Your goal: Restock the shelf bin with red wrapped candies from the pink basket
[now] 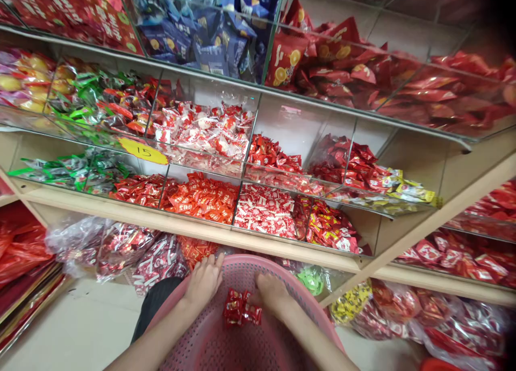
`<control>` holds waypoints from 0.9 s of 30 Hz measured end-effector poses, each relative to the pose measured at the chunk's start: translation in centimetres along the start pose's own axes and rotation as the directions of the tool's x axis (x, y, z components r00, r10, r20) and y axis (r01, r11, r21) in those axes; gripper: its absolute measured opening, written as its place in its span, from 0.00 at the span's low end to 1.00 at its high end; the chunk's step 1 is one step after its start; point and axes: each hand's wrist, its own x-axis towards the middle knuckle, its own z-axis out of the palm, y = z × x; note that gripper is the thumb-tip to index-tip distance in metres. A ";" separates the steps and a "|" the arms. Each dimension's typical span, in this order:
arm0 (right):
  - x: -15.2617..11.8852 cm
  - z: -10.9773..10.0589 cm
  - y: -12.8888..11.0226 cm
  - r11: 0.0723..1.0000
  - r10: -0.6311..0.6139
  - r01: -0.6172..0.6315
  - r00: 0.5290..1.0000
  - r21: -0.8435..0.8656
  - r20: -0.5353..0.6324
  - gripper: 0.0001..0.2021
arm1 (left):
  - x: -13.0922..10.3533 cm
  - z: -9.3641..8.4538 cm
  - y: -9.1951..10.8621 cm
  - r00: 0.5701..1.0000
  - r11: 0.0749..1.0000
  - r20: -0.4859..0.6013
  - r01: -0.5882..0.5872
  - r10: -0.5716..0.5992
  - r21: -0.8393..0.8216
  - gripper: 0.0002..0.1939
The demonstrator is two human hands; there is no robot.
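Observation:
A pink perforated plastic basket [318,317] stands below me, in front of the shelves. Several red-wrapped candies [242,307] show inside it, between my hands. My left hand [205,278] lies at the basket's upper left rim, fingers extended and apart, holding nothing that I can see. Inside the basket, on the right, my right hand [271,293] is curled, its fingers bent toward the candies; whatever it may hold is hidden.
Clear-fronted shelf bins hold red candies [205,199], pink-and-white candies [264,209] and blue packets [213,43]. A yellow price tag [143,151] reads 15. Bagged candies [124,247] lie under the wooden shelf edge [193,231]; more bags [403,306] are at right.

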 end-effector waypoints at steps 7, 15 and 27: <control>-4.9 -14.6 -0.4 0.806 -0.394 0.495 0.858 0.325 -0.330 0.08 | 0.1 1.7 -0.7 0.999 1.000 -0.040 0.018 -0.019 -0.012 0.23; -3.1 -27.1 1.0 0.826 -0.269 0.544 0.613 0.150 -0.743 0.06 | 0.2 1.5 -0.8 1.000 1.000 -0.012 0.029 -0.029 0.009 0.23; 0.1 -27.4 -0.4 0.895 -0.274 0.445 0.560 0.005 -0.782 0.05 | 0.3 2.0 -1.0 0.999 0.999 -0.037 0.040 -0.040 0.001 0.23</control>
